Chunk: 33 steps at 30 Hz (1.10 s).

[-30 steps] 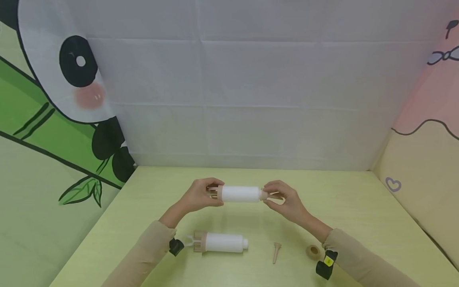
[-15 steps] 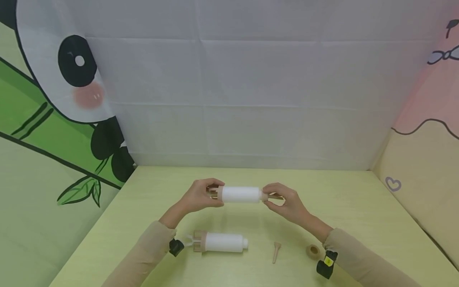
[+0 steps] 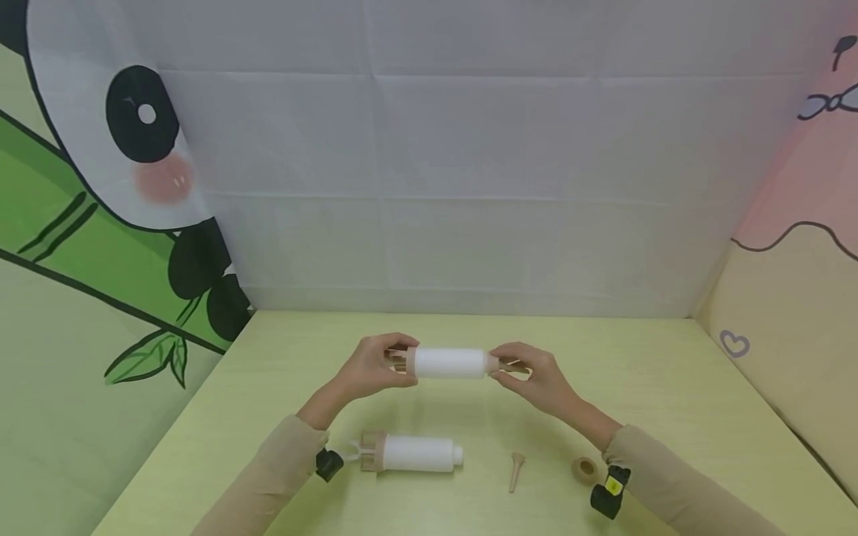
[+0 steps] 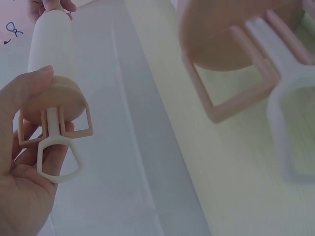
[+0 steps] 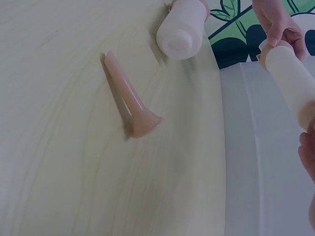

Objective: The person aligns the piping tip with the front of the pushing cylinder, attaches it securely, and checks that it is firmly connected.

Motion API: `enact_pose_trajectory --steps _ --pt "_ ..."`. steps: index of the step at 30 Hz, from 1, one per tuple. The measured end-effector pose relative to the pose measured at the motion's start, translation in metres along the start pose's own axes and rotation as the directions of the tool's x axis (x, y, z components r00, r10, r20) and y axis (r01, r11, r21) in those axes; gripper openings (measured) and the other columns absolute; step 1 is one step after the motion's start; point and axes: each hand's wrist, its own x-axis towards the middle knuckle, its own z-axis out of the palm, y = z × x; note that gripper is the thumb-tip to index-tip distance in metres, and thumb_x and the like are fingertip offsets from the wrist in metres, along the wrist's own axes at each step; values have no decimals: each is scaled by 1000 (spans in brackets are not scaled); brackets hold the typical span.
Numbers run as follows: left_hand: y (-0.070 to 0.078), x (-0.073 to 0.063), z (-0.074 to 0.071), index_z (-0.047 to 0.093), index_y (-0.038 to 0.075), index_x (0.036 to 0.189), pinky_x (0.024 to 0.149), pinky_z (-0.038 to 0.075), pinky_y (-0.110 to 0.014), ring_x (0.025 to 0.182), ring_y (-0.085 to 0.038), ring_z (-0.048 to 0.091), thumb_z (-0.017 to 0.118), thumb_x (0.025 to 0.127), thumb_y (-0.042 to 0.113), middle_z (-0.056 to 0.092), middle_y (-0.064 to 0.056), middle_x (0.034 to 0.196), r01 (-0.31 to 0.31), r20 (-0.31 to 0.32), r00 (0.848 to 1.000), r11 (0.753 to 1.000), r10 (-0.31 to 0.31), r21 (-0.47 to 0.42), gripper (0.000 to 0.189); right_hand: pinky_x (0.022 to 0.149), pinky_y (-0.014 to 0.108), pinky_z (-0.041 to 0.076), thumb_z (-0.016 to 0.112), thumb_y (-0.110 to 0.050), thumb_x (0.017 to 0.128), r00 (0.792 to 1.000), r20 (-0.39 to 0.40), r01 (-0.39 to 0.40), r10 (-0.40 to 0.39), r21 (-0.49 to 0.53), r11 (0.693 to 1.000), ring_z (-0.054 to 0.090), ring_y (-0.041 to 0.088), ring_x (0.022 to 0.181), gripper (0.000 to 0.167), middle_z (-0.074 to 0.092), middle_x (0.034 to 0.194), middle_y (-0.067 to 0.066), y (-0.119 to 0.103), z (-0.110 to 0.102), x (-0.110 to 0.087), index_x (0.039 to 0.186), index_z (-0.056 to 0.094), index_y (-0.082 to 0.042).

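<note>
A white-barrelled icing syringe (image 3: 449,362) is held level above the table between both hands. My left hand (image 3: 369,366) grips its pinkish loop-handled end cap; in the left wrist view the thumb lies on the cap (image 4: 64,101), beside the white plunger ring (image 4: 59,179). At the other end my right hand (image 3: 536,376) pinches the pinkish collar (image 3: 494,364) with thumb and fingers. A slim pinkish nozzle (image 3: 515,368) sticks out of that collar towards the palm. In the right wrist view only part of the right hand (image 5: 307,157) shows, at the edge.
A second white syringe (image 3: 418,453) lies on the table (image 3: 402,514) nearer the body. To its right lie a loose flared nozzle (image 3: 517,472) and a round collar (image 3: 585,470) by the right wrist camera. A white cloth wall (image 3: 456,186) stands behind.
The right fingers shift slightly to the left on the collar. Both hands and the syringe otherwise stay in place, and the things on the table lie as before.
</note>
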Motion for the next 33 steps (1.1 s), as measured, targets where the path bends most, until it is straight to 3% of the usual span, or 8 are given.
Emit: enact_pose_trajectory --steps 8,15,20,27,33 --pt "2 1 4 55 -5 115 75 53 -23 95 -29 61 76 70 2 58 -17 110 -50 -22 998 998 51 26 50 66 34 55 68 12 72 996 3 -87 87 3 996 62 29 83 29 62 93 19 -10 -4 3 100 61 8" --pt "2 1 4 56 -3 114 75 53 -24 96 -30 61 76 70 2 57 -17 110 -46 -30 998 999 47 29 49 67 35 55 67 19 68 998 -37 42 -42 -14 999 58 31 82 32 55 93 21 -9 -1 5 96 55 10" --pt "2 1 3 56 -1 114 76 53 -25 96 -30 61 76 70 2 57 -17 110 -46 -28 999 999 46 8 49 67 36 55 71 20 62 994 -23 108 -108 -39 993 57 31 82 37 53 93 21 -11 -2 5 94 56 9" --pt "1 1 3 56 -1 114 76 53 -24 96 -29 61 76 70 3 57 -17 111 -38 -21 999 999 38 -4 48 67 36 55 70 20 63 993 -7 114 -115 -66 991 58 33 83 36 55 94 21 -13 -4 5 94 56 9" --pt "2 0 2 56 0 114 75 53 -24 96 -29 61 76 70 3 57 -17 110 -35 -22 999 999 35 4 49 63 37 55 71 16 66 998 16 64 -63 -85 994 61 30 80 34 58 91 19 -14 -6 6 97 57 9"
